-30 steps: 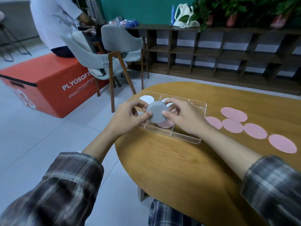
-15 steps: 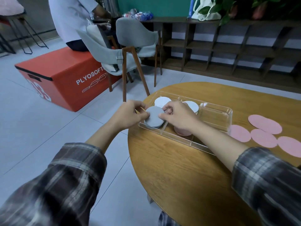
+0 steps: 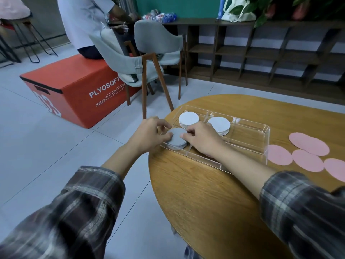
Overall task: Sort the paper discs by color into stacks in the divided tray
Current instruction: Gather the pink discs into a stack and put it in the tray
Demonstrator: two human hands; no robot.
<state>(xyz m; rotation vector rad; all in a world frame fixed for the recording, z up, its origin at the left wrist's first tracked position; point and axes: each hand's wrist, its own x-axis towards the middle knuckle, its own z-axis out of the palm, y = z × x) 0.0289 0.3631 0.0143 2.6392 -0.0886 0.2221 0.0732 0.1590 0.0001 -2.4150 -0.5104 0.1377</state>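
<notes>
A clear divided tray [image 3: 248, 131] lies on the round wooden table. In its near left compartment rests a grey disc stack [image 3: 176, 140]. My left hand [image 3: 149, 135] and my right hand [image 3: 202, 139] pinch the stack's two sides with their fingertips. Two white disc stacks [image 3: 189, 119] [image 3: 219, 125] sit in the far compartments. My right hand hides most of the near middle compartment. Several pink discs [image 3: 308, 144] lie loose on the table to the right of the tray.
The table [image 3: 205, 199] ends in a curved edge just left of the tray. Beyond it are two grey chairs [image 3: 149, 47], an orange box [image 3: 74, 90] with a person sitting on it, and a dark shelf unit [image 3: 261, 53] along the wall.
Both hands have lowered the grey discs from above the tray down into the near left compartment. The view has shifted left, so the tray appears further right.
</notes>
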